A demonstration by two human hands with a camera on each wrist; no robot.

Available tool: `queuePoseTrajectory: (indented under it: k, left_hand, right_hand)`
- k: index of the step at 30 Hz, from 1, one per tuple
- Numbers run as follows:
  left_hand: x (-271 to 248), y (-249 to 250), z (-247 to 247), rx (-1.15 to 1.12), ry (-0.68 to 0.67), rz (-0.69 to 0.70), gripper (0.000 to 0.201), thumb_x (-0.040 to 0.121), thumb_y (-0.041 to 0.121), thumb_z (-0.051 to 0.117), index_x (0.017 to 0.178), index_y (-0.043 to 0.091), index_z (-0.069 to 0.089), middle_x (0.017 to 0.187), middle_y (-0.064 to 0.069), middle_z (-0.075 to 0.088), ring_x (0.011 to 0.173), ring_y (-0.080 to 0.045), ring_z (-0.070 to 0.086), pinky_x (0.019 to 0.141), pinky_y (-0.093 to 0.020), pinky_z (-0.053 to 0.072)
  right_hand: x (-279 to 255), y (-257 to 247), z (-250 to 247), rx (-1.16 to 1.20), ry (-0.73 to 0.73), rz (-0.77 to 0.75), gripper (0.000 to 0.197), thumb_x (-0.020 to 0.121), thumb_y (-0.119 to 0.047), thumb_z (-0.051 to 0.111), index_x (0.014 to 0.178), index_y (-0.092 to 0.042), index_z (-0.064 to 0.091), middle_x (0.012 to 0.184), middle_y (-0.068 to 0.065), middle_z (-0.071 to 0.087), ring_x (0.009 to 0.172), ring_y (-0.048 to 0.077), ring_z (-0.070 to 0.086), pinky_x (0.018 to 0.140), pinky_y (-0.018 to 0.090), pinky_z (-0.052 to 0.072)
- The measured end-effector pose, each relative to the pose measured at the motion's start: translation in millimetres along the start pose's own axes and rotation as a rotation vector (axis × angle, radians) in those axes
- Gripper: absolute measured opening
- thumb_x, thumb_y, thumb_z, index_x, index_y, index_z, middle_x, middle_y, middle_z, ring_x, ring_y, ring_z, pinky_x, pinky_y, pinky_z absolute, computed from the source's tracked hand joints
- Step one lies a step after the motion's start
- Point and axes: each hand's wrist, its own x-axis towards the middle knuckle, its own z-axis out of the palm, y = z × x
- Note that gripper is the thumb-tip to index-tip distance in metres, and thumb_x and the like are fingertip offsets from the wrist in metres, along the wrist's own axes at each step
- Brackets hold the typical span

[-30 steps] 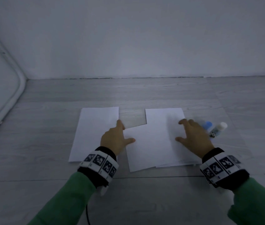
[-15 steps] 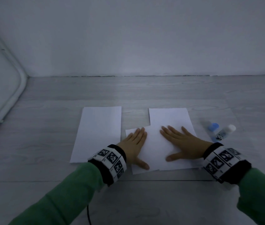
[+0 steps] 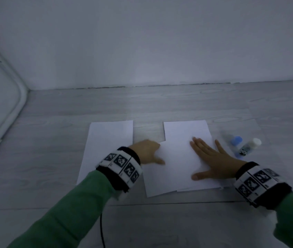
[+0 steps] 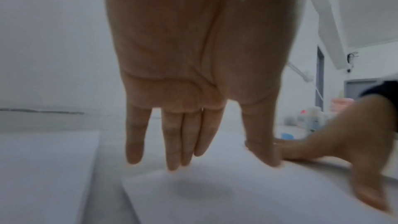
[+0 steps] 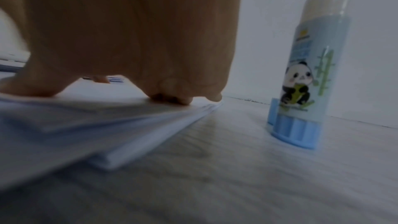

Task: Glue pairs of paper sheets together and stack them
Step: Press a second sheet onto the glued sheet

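A thick stack of white sheets (image 3: 185,133) lies on the grey floor, with one top sheet (image 3: 174,169) shifted toward me and to the left. My right hand (image 3: 212,158) lies flat on it with its fingers spread, pressing down; the right wrist view shows the stack's edge (image 5: 150,125) under the palm. My left hand (image 3: 147,152) is at the top sheet's left edge. Its fingers (image 4: 172,142) hang straight and its thumb touches the sheet (image 4: 215,193). A second white pile (image 3: 106,149) lies to the left. A panda-print glue stick (image 3: 247,147) (image 5: 308,74) stands to the right.
A small blue cap-like piece (image 3: 236,140) lies beside the glue stick. A white wall rises behind the floor, and a white pipe (image 3: 7,111) runs along the left side. A dark cable (image 3: 102,230) trails under my left sleeve.
My left hand has left its flat place on the top sheet and moved to the sheet's left edge. My right hand has slid a little to the right, still flat.
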Motion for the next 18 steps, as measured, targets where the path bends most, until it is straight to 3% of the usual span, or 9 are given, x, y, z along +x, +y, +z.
queuePoseTrajectory:
  k: [3, 6, 10, 15, 18]
  left_hand:
    - [16.7, 3.5, -18.4, -0.053, 0.167, -0.042, 0.061, 0.093, 0.038, 0.054, 0.143, 0.009, 0.033, 0.147, -0.013, 0.034, 0.133, -0.025, 0.033, 0.107, -0.030, 0.027]
    - [31.7, 3.3, -19.3, -0.160, 0.160, -0.083, 0.053, 0.090, 0.033, 0.060, 0.134, 0.007, 0.044, 0.135, -0.012, 0.047, 0.121, -0.024, 0.046, 0.097, -0.027, 0.038]
    - [36.0, -8.2, -24.7, -0.225, 0.104, -0.124, 0.042, 0.086, 0.035, 0.066, 0.116, 0.007, 0.062, 0.122, -0.007, 0.061, 0.111, -0.020, 0.055, 0.082, -0.020, 0.040]
    - [16.5, -35.8, -32.5, -0.369, 0.086, -0.165, 0.034, 0.083, 0.024, 0.070, 0.108, 0.002, 0.067, 0.105, -0.007, 0.064, 0.088, -0.012, 0.053, 0.068, -0.017, 0.044]
    - [-1.9, -40.9, -20.8, -0.752, 0.180, -0.190, 0.033, 0.082, 0.012, 0.070, 0.109, -0.006, 0.062, 0.082, -0.006, 0.063, 0.069, -0.014, 0.059, 0.061, -0.019, 0.054]
  right_hand:
    - [-0.6, -1.4, -0.6, 0.012, 0.004, 0.005, 0.114, 0.068, -0.085, 0.034, 0.131, -0.024, -0.039, 0.140, -0.009, -0.042, 0.131, 0.005, -0.035, 0.110, 0.046, -0.024]
    - [-1.9, -2.0, -1.1, 0.016, 0.000, 0.009, 0.114, 0.068, -0.085, 0.034, 0.132, -0.024, -0.039, 0.141, -0.010, -0.042, 0.131, 0.004, -0.035, 0.111, 0.050, -0.022]
    - [-2.0, -2.5, -1.0, 0.027, -0.008, 0.011, 0.115, 0.068, -0.085, 0.035, 0.134, -0.025, -0.037, 0.140, -0.011, -0.042, 0.131, 0.004, -0.035, 0.111, 0.051, -0.021]
    - [0.7, 0.4, 2.0, 0.021, 0.005, -0.004, 0.115, 0.064, -0.087, 0.031, 0.130, -0.026, -0.040, 0.140, -0.011, -0.043, 0.132, 0.004, -0.036, 0.111, 0.050, -0.022]
    - [2.9, 3.2, 4.8, 0.023, 0.019, -0.013, 0.116, 0.062, -0.089, 0.029, 0.129, -0.026, -0.041, 0.141, -0.010, -0.043, 0.131, 0.005, -0.036, 0.112, 0.050, -0.021]
